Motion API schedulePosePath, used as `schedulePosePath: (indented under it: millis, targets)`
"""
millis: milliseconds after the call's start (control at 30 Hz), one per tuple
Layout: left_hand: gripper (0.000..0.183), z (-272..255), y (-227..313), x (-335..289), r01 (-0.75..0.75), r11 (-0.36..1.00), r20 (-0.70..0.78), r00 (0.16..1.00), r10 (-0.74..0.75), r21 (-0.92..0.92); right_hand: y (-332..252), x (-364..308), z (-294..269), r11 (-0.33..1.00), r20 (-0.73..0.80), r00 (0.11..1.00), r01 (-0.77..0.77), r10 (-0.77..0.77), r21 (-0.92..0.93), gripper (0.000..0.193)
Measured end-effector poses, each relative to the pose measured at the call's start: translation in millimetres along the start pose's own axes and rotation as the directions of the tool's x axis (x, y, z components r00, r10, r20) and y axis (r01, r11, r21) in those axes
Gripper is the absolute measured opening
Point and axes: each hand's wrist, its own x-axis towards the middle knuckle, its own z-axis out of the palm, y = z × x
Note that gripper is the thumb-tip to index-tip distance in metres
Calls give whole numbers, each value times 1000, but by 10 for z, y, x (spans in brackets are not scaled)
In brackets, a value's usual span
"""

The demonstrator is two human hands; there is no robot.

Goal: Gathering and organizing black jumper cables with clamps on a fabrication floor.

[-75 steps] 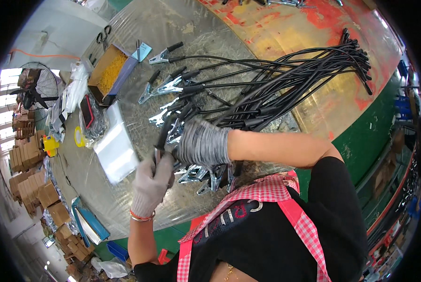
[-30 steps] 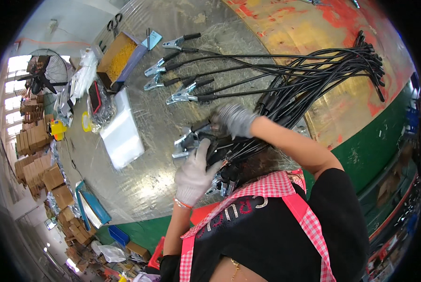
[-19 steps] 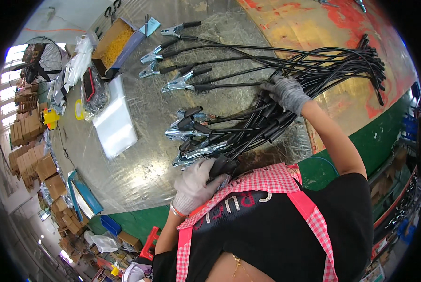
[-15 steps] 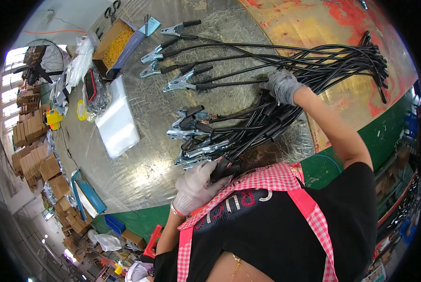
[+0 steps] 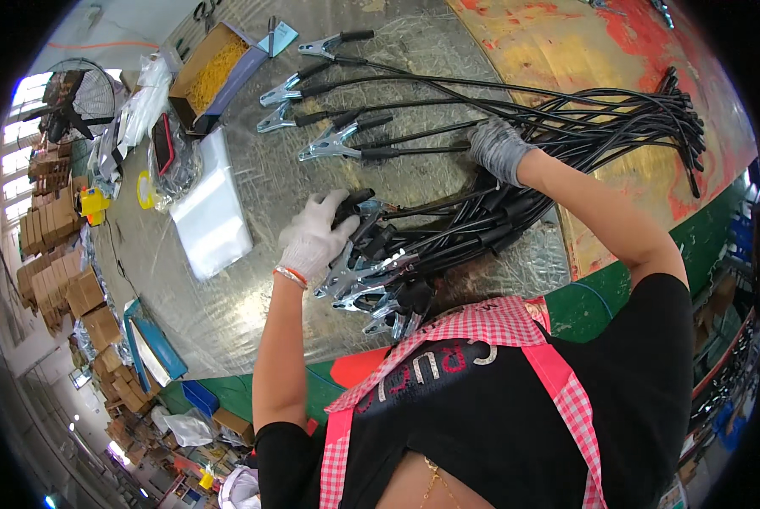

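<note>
My right hand [image 5: 499,151], in a grey glove, is closed around a black cable [image 5: 431,151] that ends in a silver crocodile clamp [image 5: 329,142]. Three more clamped cables fan out above it. My left hand [image 5: 314,236], gloved in white, has its fingers apart at the edge of a heap of crocodile clamps [image 5: 371,276] near my apron. Its fingertips are by a clamp's black handle [image 5: 356,202]; whether they touch it I cannot tell. The cable bundle [image 5: 592,123] runs under my right hand, its loose ends [image 5: 685,123] at the far right.
A metal-topped table [image 5: 286,314] meets a worn yellow and red board [image 5: 532,51]. Clear plastic bags [image 5: 212,212], yellow tape [image 5: 145,190] and an open box of small yellow pieces [image 5: 214,76] lie at left. A fan [image 5: 78,97] stands beyond.
My left hand has let go of the clamp by my apron and moved up and left to the heap's edge. Clamps near the apron have spread downward. My right hand has shifted slightly left.
</note>
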Motion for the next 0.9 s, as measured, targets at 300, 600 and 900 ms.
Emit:
schedulePosePath:
  millis: [300, 600, 900]
  targets:
    - [60, -24, 30, 127, 74, 997, 36, 997, -74, -10, -64, -548, -306, 922, -56, 950, -284, 308, 262, 36]
    - [40, 183, 15, -188, -69, 998, -193, 979, 71, 14, -228, -491, -170, 944, -59, 997, -27, 49, 328, 39]
    - [39, 1, 481, -1335, -319, 939, 35, 948, 317, 132, -356, -385, -463, 873, -69, 998, 28, 6, 487, 20]
